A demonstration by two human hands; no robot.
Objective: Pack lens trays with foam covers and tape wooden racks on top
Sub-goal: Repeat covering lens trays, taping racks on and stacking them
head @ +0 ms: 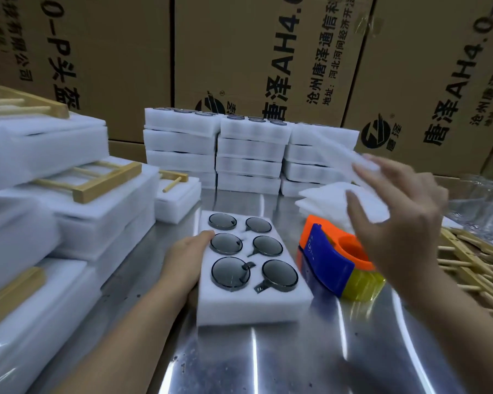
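Back wall: stacked cardboard cartons, tops cut off by the frame, print only partly legible.

Steel table carries everything; glare streaks across the near part.

Left: finished packs in white foam, a wooden rack lying on top of several. Tape not discernible on them. Nearest packs blurred and cropped.

Rear centre: stacks of filled trays, lens rims just showing on the top layer. Probably the supply waiting to be covered.

Centre, near the table's front: the open lens tray, flat, six dark round lenses seated in its pockets, no cover on it yet.

Right edge: loose wooden racks in a heap, partly cut off; clear plastic wrap behind them.

Tape dispenser, orange and blue, just right of the tray, apparently parked within reach for the taping step.

Right hand raised above the dispenser, fingers grasping a thin foam cover, which is lifted off the pile of covers. Sheet motion-blurred; thumb hidden behind it. Judged: about to go onto the tray.

Left hand grips the tray's left edge, thumb on the top rim, fingers out of sight below, likely steadying it for the cover.
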